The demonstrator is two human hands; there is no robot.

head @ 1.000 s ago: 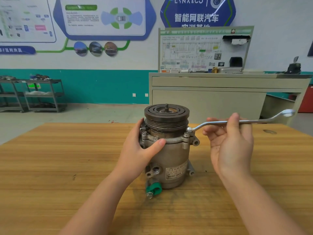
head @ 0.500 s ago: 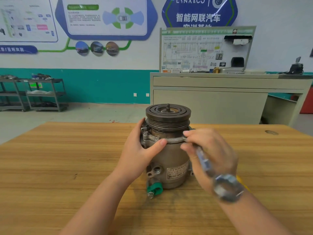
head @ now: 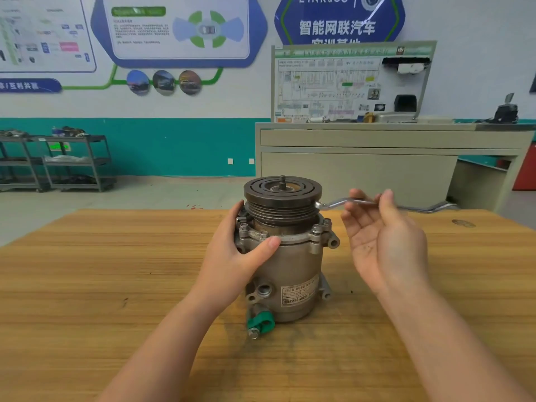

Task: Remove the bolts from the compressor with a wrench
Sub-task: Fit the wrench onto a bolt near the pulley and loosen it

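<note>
The wooden table (head: 87, 285) spreads wide under my arms, with a beige cabinet (head: 377, 169) behind it. The compressor (head: 285, 256) stands upright at the middle of the table, pulley on top, bolts (head: 316, 228) around its flange. My left hand (head: 232, 256) wraps its left side, thumb pressed across the front. My right hand (head: 385, 242) hovers just right of it, palm up, fingers loosely spread, pinching the wrench (head: 345, 202) between thumb and fingertips; its ring end sits beside the pulley's rim.

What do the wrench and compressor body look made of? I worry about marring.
The thin bright silver wrench looks like polished or chromed steel, going by its mirror glints. The dull grey cylindrical compressor body looks like cast aluminium: matte, rough, stained.
</note>
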